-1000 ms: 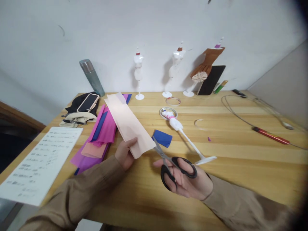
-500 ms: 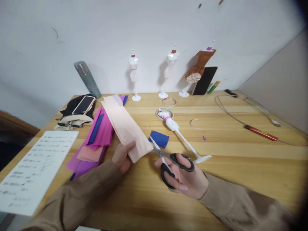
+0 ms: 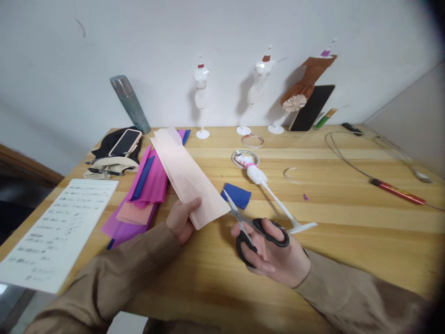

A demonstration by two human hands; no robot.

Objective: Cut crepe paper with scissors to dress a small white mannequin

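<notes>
My left hand (image 3: 181, 220) pinches the lower end of a long folded strip of pale pink crepe paper (image 3: 189, 171), thumb on top. In my right hand (image 3: 278, 260) are black-handled scissors (image 3: 239, 217), fingers through both loops. Their blades are parted at the strip's lower right corner; whether they touch it I cannot tell. Just beyond the blades lies a small blue piece (image 3: 237, 195) of the same sort of material. A small white dress form (image 3: 257, 174) with a pink band lies on its side to the right, its head end over a roll of tape (image 3: 245, 158).
Colored crepe sheets (image 3: 153, 185) are piled on the left, near a written sheet (image 3: 59, 232), a phone (image 3: 125, 142) and a flask (image 3: 130, 104). Along the wall stand dress forms (image 3: 201, 95), one in a brown dress (image 3: 309, 76). A red tool (image 3: 396, 191) with a cable lies right.
My view has shifted, so the table and both hands sit a little further right and most things higher. The hold on the paper and scissors looks the same.
</notes>
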